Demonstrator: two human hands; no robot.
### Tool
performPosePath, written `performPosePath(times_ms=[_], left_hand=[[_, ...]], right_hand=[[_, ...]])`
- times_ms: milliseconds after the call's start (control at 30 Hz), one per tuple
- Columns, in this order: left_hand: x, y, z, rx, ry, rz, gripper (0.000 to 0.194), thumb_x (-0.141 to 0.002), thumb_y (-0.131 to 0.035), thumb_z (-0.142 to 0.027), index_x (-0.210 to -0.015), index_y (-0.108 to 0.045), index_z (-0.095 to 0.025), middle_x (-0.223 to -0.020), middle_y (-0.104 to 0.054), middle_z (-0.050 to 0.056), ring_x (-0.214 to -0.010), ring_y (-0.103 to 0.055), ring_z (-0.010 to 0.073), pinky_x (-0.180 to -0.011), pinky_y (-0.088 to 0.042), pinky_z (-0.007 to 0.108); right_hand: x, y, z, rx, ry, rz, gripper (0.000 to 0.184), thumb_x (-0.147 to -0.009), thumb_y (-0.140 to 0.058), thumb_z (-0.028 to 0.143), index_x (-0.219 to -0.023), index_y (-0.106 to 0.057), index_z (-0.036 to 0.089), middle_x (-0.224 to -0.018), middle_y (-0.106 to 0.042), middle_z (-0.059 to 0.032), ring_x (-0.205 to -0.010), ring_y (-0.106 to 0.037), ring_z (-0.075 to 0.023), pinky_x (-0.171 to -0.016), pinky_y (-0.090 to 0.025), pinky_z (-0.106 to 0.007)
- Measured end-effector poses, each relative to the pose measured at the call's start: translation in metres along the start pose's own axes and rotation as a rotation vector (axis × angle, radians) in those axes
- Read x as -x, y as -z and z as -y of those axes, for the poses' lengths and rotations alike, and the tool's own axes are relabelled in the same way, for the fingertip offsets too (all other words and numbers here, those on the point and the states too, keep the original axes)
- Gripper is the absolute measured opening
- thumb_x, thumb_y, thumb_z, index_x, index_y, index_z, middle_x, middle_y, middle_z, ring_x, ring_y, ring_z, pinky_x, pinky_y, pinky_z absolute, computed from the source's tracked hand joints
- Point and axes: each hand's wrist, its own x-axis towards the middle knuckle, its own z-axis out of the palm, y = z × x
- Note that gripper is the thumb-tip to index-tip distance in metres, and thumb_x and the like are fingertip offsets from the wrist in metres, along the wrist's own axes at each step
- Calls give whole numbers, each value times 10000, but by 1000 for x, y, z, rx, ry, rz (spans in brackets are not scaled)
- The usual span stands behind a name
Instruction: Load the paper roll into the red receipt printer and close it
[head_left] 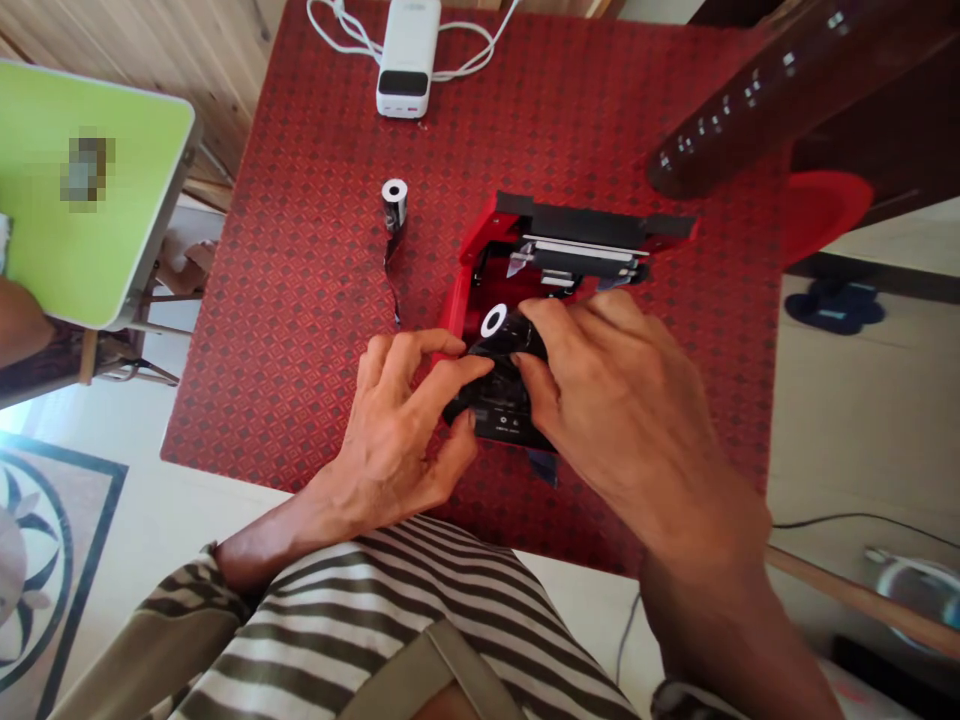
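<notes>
Both my hands are over an opened red printer (555,240) with a black lid and a metal bar mechanism. My right hand (615,420) grips a black ribbon roll (517,335) with a white core at its end. My left hand (390,430) holds the loose black film below that roll, its fingertips pressed on it. The film and my hands hide the printer's front part. To the left, a small spool (394,205) with a white core stands on the cloth, a thin black strip trailing from it.
All this lies on a red patterned tablecloth (300,380). A white power bank (409,60) with white cables sits at its far edge. A dark tower fan (750,100) leans in at the upper right. A green table top (90,170) stands at the left, with a person's arm (19,320) below it.
</notes>
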Motion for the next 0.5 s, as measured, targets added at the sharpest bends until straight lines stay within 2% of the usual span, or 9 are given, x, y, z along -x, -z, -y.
performPosePath(times_ms=[100,233,300,500], left_hand=[[-4,-5,6,-5,21,28,335,-1175,-726,-155,-1461,-837,-289,-1453,-857,115,-1260,-779,334,-1096,-653,548],[-11,-14,13,13,23,0,185,-1192,-763,-151,-1272,-860,-287,-1359,-864,89,-1231,-765,317,-1068,-634,521],[-13,-18,15,29,22,-12,171,-1203,-762,-144,-1226,-865,-279,-1352,-859,89,-1231,-754,314,-1067,-622,515],[-25,-17,17,8,17,36,180,-1205,-775,-172,-1170,-917,-276,-1252,-825,89,-1176,-733,317,-1024,-598,515]], right_hand=[[-4,-6,0,62,33,-6,254,-1091,-674,102,-1223,-767,298,-1025,-859,-146,-1100,-774,-425,-878,-596,-520],[-9,-13,-4,61,47,32,289,-1048,-669,75,-1196,-776,299,-1003,-865,-142,-1069,-785,-416,-884,-605,-523],[-14,-16,-8,36,54,64,292,-1024,-676,61,-1166,-771,298,-979,-861,-132,-1053,-800,-408,-874,-603,-513],[-31,-25,-24,-28,20,153,139,-1055,-720,164,-1076,-777,288,-988,-853,-123,-914,-796,-352,-818,-560,-482]])
